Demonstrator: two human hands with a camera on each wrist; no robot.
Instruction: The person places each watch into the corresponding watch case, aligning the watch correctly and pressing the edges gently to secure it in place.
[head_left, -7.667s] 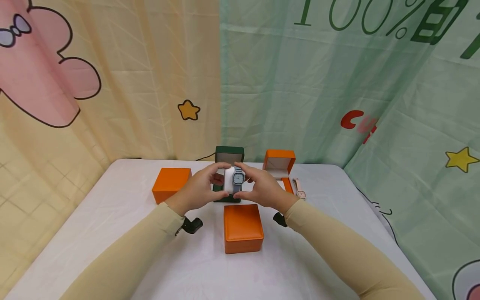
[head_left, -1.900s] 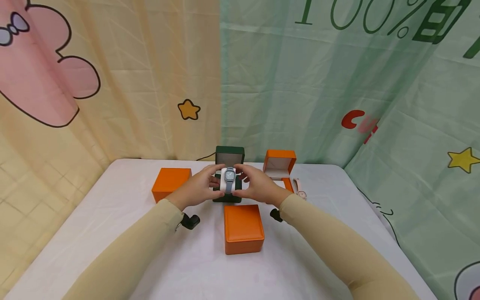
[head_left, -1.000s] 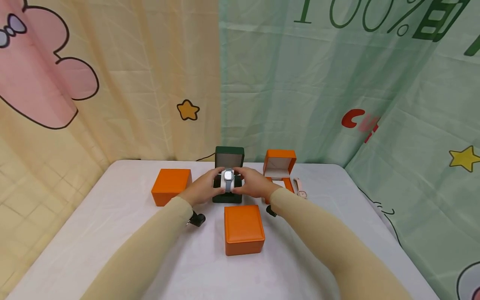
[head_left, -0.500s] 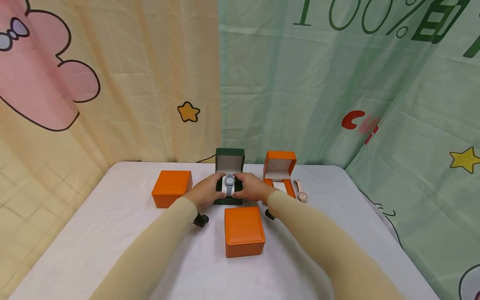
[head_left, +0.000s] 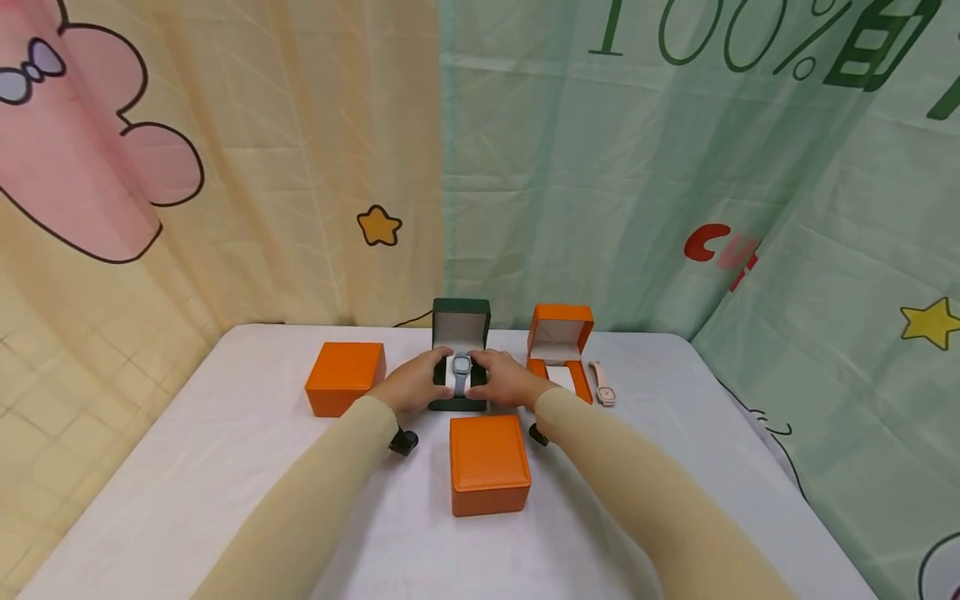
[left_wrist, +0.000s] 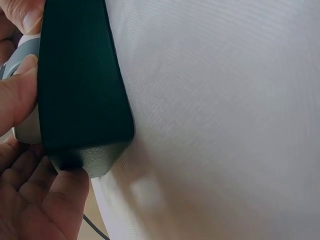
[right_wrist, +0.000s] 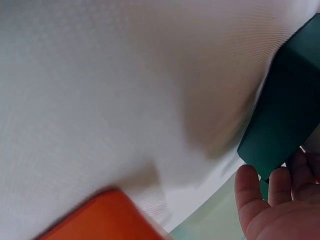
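Note:
In the head view, a wristwatch (head_left: 461, 364) with a blue-grey strap is wrapped round a white cushion (head_left: 451, 383). The cushion sits down in the open green watch box (head_left: 459, 406), whose lid stands up behind. From the left side my left hand (head_left: 411, 382) grips the cushion, and my right hand (head_left: 507, 380) grips it from the right. Seen from the left wrist, a thumb lies on the watch and cushion while other fingers touch the side of the green box (left_wrist: 82, 80). In the right wrist view, fingers (right_wrist: 247, 192) lie by the box's end; the cushion is mostly hidden.
Two closed orange boxes stand on the white table: one at the left (head_left: 343, 379), one in front (head_left: 489, 465). To the right is an open orange box (head_left: 560, 318) with a white cushion inside. A pink watch (head_left: 602, 385) lies beside it.
The watch on its cushion has gone from tilted above the green box to upright, then down into it. Both hands have lowered with it. Over the last half second they have hardly moved.

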